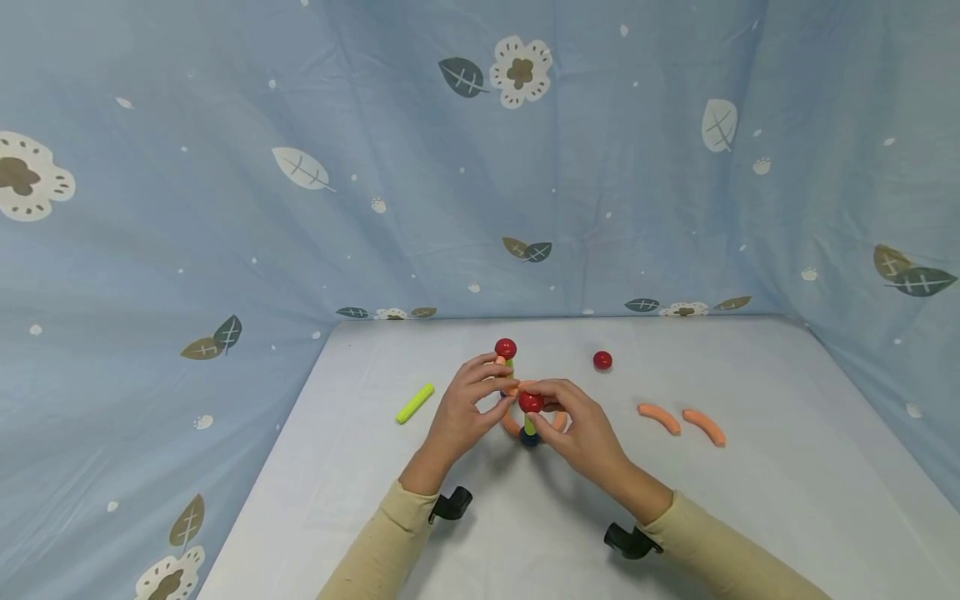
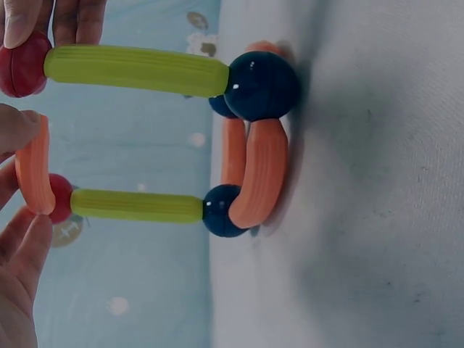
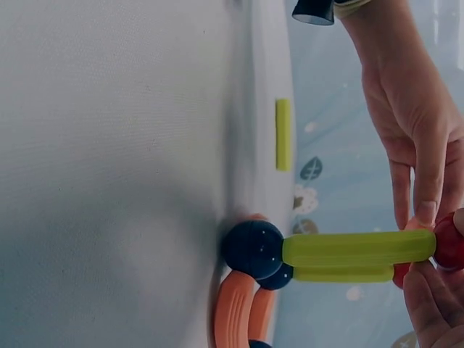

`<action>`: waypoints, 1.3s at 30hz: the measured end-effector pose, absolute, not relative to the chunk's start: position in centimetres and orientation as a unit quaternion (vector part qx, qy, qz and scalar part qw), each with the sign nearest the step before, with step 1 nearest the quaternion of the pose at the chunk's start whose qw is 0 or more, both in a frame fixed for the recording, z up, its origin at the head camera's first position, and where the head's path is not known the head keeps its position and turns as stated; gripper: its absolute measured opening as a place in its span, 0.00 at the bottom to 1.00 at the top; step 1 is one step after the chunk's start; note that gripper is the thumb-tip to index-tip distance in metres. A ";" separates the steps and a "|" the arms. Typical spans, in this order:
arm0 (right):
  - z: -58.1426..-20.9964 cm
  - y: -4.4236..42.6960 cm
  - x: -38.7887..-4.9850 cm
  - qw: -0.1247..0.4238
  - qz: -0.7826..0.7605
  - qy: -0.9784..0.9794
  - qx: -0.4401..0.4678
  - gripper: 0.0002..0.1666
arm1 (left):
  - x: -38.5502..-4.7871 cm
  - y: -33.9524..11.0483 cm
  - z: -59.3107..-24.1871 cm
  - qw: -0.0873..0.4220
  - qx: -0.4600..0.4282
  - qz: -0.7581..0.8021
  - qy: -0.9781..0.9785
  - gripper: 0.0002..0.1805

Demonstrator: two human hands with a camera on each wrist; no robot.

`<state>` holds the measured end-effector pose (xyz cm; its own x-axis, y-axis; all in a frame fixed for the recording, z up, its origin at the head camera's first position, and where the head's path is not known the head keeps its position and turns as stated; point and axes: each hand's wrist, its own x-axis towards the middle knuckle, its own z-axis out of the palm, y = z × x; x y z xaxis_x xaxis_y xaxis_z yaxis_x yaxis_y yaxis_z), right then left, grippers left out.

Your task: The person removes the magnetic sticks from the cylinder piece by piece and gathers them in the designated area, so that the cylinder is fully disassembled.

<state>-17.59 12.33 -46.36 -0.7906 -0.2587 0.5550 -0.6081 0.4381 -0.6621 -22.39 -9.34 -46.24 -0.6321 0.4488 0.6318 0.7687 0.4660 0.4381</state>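
Blue floral cloth (image 1: 420,125) bkgd, white table (image 1: 337,500). Item: rod-&-ball frame (image 1: 530,425), approx table ctr; navy balls (image 1: 529,437) + curved orange rods (image 2: 264,170) at base, 2 upright green rods (image 2: 138,69) topped w/ red balls. L hand (image 1: 465,406): thumb & fingers pinch orange arc (image 2: 32,170), one end at far red ball (image 1: 506,348). R hand (image 1: 581,425): pinches near red ball (image 1: 531,402). Loose pcs, clocked from frame: spare green rod (image 1: 415,403), 9 o'clock; spare red ball (image 1: 602,361), 2 o'clock; 2 spare orange rods (image 1: 659,418), 3 o'clock.
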 end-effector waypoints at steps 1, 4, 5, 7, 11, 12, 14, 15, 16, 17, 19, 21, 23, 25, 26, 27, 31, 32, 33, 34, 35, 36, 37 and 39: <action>-46.4 12.3 -17.6 0.190 0.460 -0.826 0.263 0.29 | -22.4 -9.4 -46.3 0.221 -0.368 -0.361 -0.828 0.13; -46.5 12.4 -17.7 0.193 0.458 -0.827 0.263 0.28 | -22.4 -9.4 -46.4 0.220 -0.367 -0.360 -0.829 0.14; -46.5 12.4 -17.8 0.195 0.457 -0.827 0.263 0.28 | -22.4 -9.4 -46.5 0.218 -0.366 -0.360 -0.830 0.14; -46.5 12.4 -17.8 0.198 0.457 -0.827 0.260 0.27 | -22.5 -9.5 -46.6 0.213 -0.361 -0.360 -0.834 0.14; -46.5 12.5 -17.9 0.195 0.457 -0.830 0.253 0.25 | -22.7 -9.6 -46.8 0.205 -0.352 -0.364 -0.837 0.13; -46.4 12.5 -17.9 0.195 0.457 -0.830 0.252 0.25 | -22.7 -9.6 -46.9 0.204 -0.351 -0.365 -0.838 0.13; -46.4 12.6 -17.9 0.194 0.456 -0.832 0.250 0.24 | -22.8 -9.6 -47.0 0.205 -0.350 -0.368 -0.837 0.13; -46.4 12.6 -18.0 0.195 0.456 -0.832 0.249 0.24 | -22.9 -9.6 -47.0 0.206 -0.350 -0.370 -0.836 0.13; -46.4 12.6 -18.0 0.195 0.456 -0.832 0.248 0.24 | -22.9 -9.6 -47.0 0.207 -0.350 -0.372 -0.834 0.14; -46.4 12.6 -18.0 0.197 0.456 -0.832 0.247 0.25 | -23.0 -9.6 -47.1 0.209 -0.350 -0.374 -0.833 0.14; -46.4 12.6 -18.0 0.200 0.456 -0.832 0.246 0.26 | -23.1 -9.6 -47.2 0.212 -0.349 -0.377 -0.831 0.14; -46.4 12.6 -18.0 0.201 0.457 -0.831 0.246 0.26 | -23.2 -9.6 -47.2 0.214 -0.346 -0.379 -0.831 0.14; -46.4 12.6 -18.0 0.200 0.458 -0.830 0.246 0.26 | -23.3 -9.6 -47.2 0.216 -0.341 -0.380 -0.832 0.15; -46.5 12.7 -18.1 0.199 0.459 -0.829 0.249 0.26 | -23.3 -9.6 -47.2 0.219 -0.335 -0.378 -0.835 0.15; -46.5 12.7 -18.0 0.198 0.459 -0.829 0.250 0.26 | -23.3 -9.5 -47.2 0.221 -0.333 -0.376 -0.836 0.16; -46.5 12.7 -18.1 0.197 0.460 -0.829 0.251 0.26 | -23.4 -9.5 -47.2 0.223 -0.331 -0.376 -0.837 0.16; -46.5 12.7 -18.1 0.196 0.461 -0.829 0.249 0.27 | -23.5 -9.5 -47.2 0.228 -0.321 -0.375 -0.839 0.20; -46.5 12.7 -18.1 0.194 0.462 -0.829 0.247 0.27 | -23.6 -9.5 -47.2 0.229 -0.318 -0.375 -0.840 0.21; -46.5 12.7 -18.1 0.192 0.464 -0.830 0.245 0.27 | -23.7 -9.5 -47.2 0.229 -0.314 -0.376 -0.841 0.21; -46.5 12.7 -18.0 0.190 0.464 -0.831 0.242 0.27 | -23.8 -9.5 -47.3 0.228 -0.309 -0.378 -0.843 0.22; -46.5 12.7 -18.0 0.190 0.464 -0.831 0.242 0.27 | -24.0 -9.6 -47.3 0.227 -0.305 -0.380 -0.843 0.23; -46.5 12.6 -18.0 0.190 0.464 -0.831 0.242 0.27 | -24.1 -9.6 -47.4 0.227 -0.302 -0.383 -0.843 0.24; -46.5 12.7 -18.0 0.190 0.464 -0.831 0.241 0.26 | -24.3 -9.6 -47.5 0.227 -0.300 -0.385 -0.843 0.25; -46.5 12.7 -18.0 0.193 0.461 -0.831 0.243 0.25 | -24.6 -9.7 -47.6 0.226 -0.298 -0.393 -0.840 0.28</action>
<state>-18.05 12.69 -46.54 -0.8077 -0.2249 0.5450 -0.5815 0.4569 -0.6731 -24.56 -9.71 -47.57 -0.7197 0.3235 0.6143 0.6789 0.5134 0.5249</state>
